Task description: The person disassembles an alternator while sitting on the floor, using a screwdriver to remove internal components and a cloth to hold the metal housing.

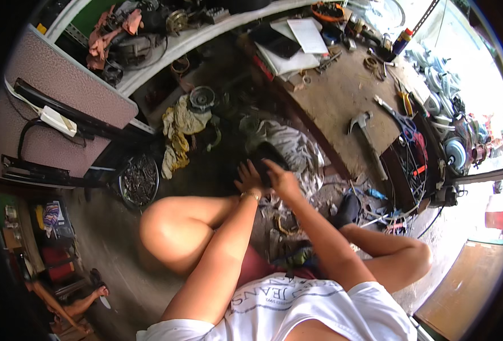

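My left hand (251,178), with a band at the wrist, is open, its fingers spread over dark ground in the middle of the view. Close on its right, my right hand (284,182) reaches in with its forefinger stretched out; its other fingers are partly hidden. Between and just beyond the fingertips is a black rounded thing (268,152), too dark to name. I cannot tell whether the fingers touch it. A crumpled grey cloth (297,149) lies beyond and to the right. My bent bare legs frame both hands, and a dark shoe (347,210) is on my right foot.
To the right, a wooden bench (331,108) carries a hammer (368,139), scissors (399,119) and papers (307,35). A metal bowl of small parts (139,182) and stained rags (177,139) lie left. Scraps litter the floor. Another person's hand (101,291) shows at lower left.
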Action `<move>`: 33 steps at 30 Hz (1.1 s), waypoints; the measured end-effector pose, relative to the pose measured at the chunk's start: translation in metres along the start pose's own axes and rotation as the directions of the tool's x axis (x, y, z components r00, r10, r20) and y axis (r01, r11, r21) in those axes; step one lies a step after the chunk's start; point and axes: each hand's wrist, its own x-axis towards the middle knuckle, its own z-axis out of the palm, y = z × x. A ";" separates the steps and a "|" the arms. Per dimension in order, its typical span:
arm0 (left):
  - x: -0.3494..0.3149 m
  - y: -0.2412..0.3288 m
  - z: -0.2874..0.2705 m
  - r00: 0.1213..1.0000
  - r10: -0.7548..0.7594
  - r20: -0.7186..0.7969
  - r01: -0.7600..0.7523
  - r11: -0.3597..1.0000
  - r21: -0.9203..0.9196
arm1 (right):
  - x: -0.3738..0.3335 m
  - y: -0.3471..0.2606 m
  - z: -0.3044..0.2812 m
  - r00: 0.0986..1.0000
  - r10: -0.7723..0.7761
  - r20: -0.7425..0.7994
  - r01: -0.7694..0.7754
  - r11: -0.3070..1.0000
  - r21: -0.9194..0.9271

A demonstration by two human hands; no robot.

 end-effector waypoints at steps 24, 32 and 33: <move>-0.085 0.006 0.037 0.983 -0.023 0.180 0.034 0.998 -0.055 | -0.075 0.037 0.021 0.995 -0.054 -0.084 0.047 0.995 -0.089; -0.066 0.019 0.046 0.968 0.045 0.245 -0.126 0.937 0.325 | -0.083 0.039 0.000 0.996 -0.088 -0.024 0.083 0.985 -0.154; -0.058 0.015 0.042 0.971 0.050 0.232 -0.139 0.912 0.385 | -0.077 0.036 0.001 0.994 -0.108 -0.028 0.103 0.987 -0.126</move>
